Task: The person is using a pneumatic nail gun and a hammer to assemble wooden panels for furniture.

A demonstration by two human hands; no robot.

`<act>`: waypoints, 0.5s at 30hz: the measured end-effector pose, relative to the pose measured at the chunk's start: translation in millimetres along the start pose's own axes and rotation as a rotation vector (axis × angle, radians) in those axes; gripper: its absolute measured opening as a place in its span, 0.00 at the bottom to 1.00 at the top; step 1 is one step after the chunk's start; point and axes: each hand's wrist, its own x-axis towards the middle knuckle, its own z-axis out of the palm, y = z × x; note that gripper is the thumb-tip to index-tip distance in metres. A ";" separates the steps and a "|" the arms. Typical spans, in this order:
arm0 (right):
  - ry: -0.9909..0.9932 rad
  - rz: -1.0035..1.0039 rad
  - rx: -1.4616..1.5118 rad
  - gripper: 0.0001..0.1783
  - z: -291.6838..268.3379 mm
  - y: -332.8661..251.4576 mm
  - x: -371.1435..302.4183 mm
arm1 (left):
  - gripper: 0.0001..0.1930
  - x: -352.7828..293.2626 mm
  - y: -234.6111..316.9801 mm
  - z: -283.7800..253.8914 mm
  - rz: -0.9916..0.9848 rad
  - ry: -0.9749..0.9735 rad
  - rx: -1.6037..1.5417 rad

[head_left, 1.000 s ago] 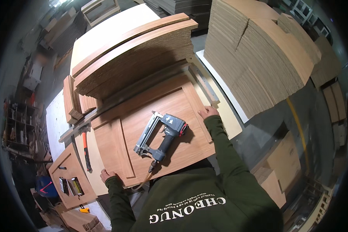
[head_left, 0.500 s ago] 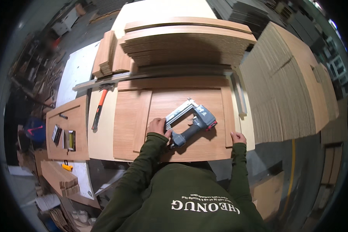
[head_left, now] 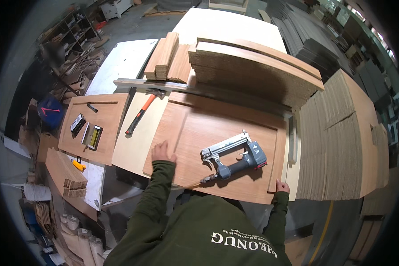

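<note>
A wooden cabinet door panel (head_left: 217, 117) with raised border strips lies on the bench before me. My left hand (head_left: 163, 152) rests flat, fingers spread, on its left border strip (head_left: 169, 122). At the near right corner, my right hand (head_left: 282, 186) has its fingers closed on the panel's edge, by the end of the right strip. A grey and silver nail gun (head_left: 241, 162) lies on its side on the panel between my hands, with an air hose fitting (head_left: 208, 178) at its handle end. Neither hand touches it.
A claw hammer (head_left: 142, 113) with an orange and black handle lies left of the panel. Metal bars (head_left: 292, 139) border the panel's right and far sides. Stacked boards (head_left: 257, 66) stand behind; stacked cardboard (head_left: 328, 142) is at right. Small boxes (head_left: 93, 136) sit on another panel.
My left hand has moved left, away from the nail gun. The left strip has shifted outward to the panel's left edge. The view has turned; my right hand stays at the near right corner.
</note>
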 end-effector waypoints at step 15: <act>0.044 0.154 -0.147 0.22 -14.2 -21.9 -68.7 | 0.27 -56.2 128.2 9.7 0.532 -0.513 -0.119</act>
